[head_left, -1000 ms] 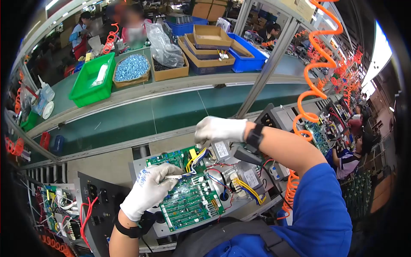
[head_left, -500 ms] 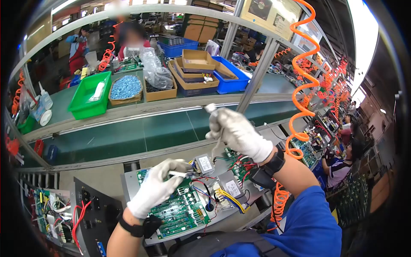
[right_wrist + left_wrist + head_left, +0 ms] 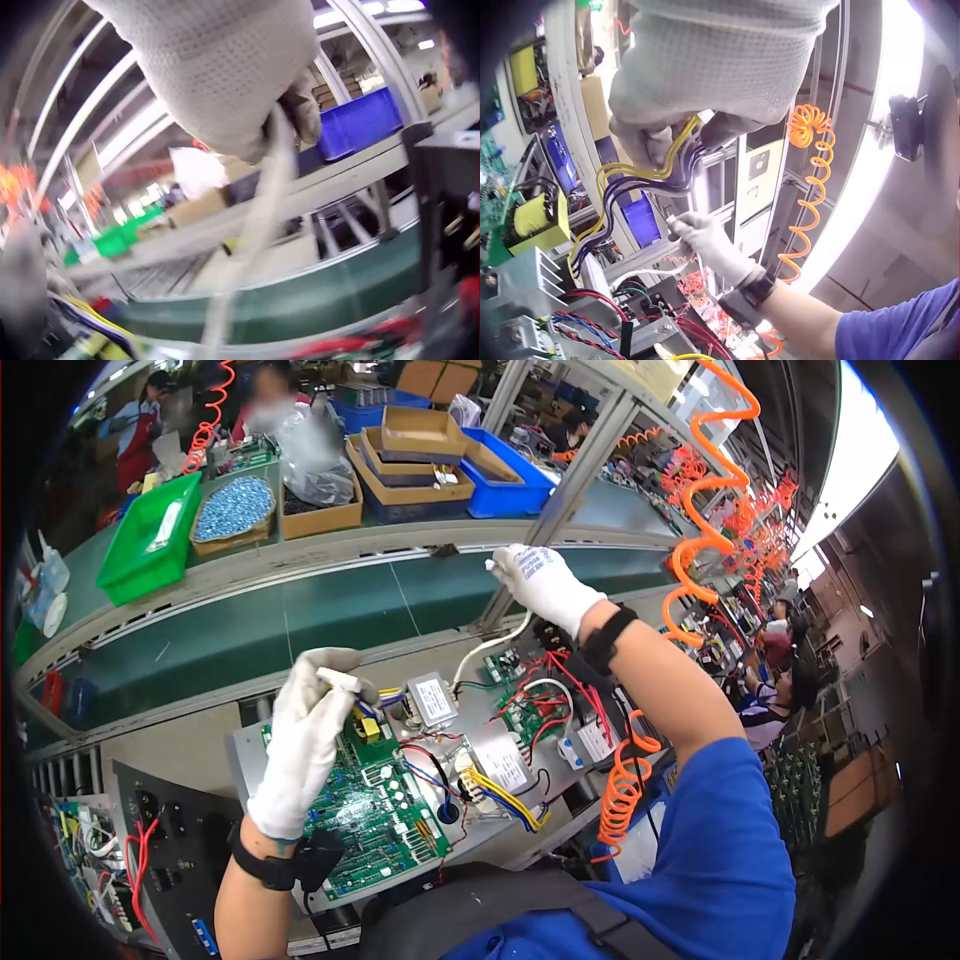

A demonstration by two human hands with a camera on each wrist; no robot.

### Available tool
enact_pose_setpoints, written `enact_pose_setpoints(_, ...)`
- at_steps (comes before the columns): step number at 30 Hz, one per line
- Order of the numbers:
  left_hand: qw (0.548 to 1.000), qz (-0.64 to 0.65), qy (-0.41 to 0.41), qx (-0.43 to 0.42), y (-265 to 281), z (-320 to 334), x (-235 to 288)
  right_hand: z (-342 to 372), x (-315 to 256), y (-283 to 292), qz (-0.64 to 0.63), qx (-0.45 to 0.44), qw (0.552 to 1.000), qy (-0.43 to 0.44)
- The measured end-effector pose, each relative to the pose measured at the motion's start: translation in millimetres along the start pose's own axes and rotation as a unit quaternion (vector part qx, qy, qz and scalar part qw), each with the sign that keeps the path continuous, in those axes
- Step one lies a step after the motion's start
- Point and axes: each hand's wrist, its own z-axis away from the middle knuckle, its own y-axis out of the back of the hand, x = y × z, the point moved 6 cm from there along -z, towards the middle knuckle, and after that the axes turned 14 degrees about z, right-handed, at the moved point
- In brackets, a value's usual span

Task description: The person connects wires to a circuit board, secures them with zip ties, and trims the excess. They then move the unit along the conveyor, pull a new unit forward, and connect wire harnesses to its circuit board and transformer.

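Observation:
My gloved left hand (image 3: 300, 745) pinches a white wire connector (image 3: 340, 680) above the left part of a green circuit board (image 3: 375, 830). Yellow and dark wires (image 3: 634, 180) run from that connector down to the assembly in the left wrist view. Out over the far side of the bench, my gloved right hand (image 3: 545, 585) grips the end of a white cable (image 3: 482, 655), a small white tip showing at its fingers. This cable curves down beside a labelled metal-cased transformer (image 3: 433, 700). In the right wrist view the cable (image 3: 259, 217) hangs from the curled fingers, blurred.
A green conveyor belt (image 3: 340, 605) passes behind the assembly. Beyond it stand a green bin (image 3: 150, 545), cardboard boxes (image 3: 420, 435) and a blue bin (image 3: 505, 485). An orange coiled hose (image 3: 700, 510) hangs at right. A black panel (image 3: 165, 860) stands at left.
My left hand has risen off the board with the connector. My right hand has turned over and, now holding the white cable, reaches farther out, drawing the cable up in a curve. The head view has shifted.

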Motion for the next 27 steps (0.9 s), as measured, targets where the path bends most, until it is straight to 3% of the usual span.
enact_pose_setpoints(1, 1.0, -0.008, -0.005, -0.004, 2, 0, 0, -4, 9, -15, 0.024, -0.05, 0.998, -0.029)
enact_pose_setpoints(5, 1.0, 0.005, 0.011, 0.008, 12, 2, -3, -4, 16, -37, 0.061, -0.11, 0.992, -0.028)
enact_pose_setpoints(8, 1.0, 0.017, 0.001, -0.012, 21, 2, -5, 5, 0, -54, 0.099, -0.231, 0.966, 0.069)
enact_pose_setpoints(10, 0.999, 0.031, 0.012, -0.011, 25, 0, -8, 28, -18, -65, 0.016, -0.371, 0.906, 0.202)
enact_pose_setpoints(12, 0.999, 0.032, 0.015, -0.002, 31, -2, -10, 52, 7, -132, 0.02, -0.412, 0.892, 0.183)
enact_pose_setpoints(14, 0.999, 0.034, 0.006, -0.006, 30, -3, -8, 45, -18, -77, -0.003, -0.518, 0.855, 0.032)
enact_pose_setpoints(19, 1.0, -0.016, 0.017, 0.015, 32, 2, -3, 55, -2, -118, -0.027, -0.556, 0.831, 0.012)
enact_pose_setpoints(21, 0.999, -0.03, 0.017, 0.041, 33, 2, -1, 49, -3, -111, -0.009, -0.499, 0.865, 0.048)
enact_pose_setpoints(22, 0.998, -0.04, 0.011, 0.045, 35, 3, -1, 50, -3, -121, -0.004, -0.482, 0.87, 0.102)
enact_pose_setpoints(24, 0.999, -0.028, 0.002, 0.043, 37, 4, 0, 57, 3, -134, -0.006, -0.503, 0.857, 0.112)
enact_pose_setpoints(27, 0.995, -0.055, 0.015, 0.08, 36, 6, 1, 47, -9, -100, -0.002, -0.493, 0.869, 0.044)
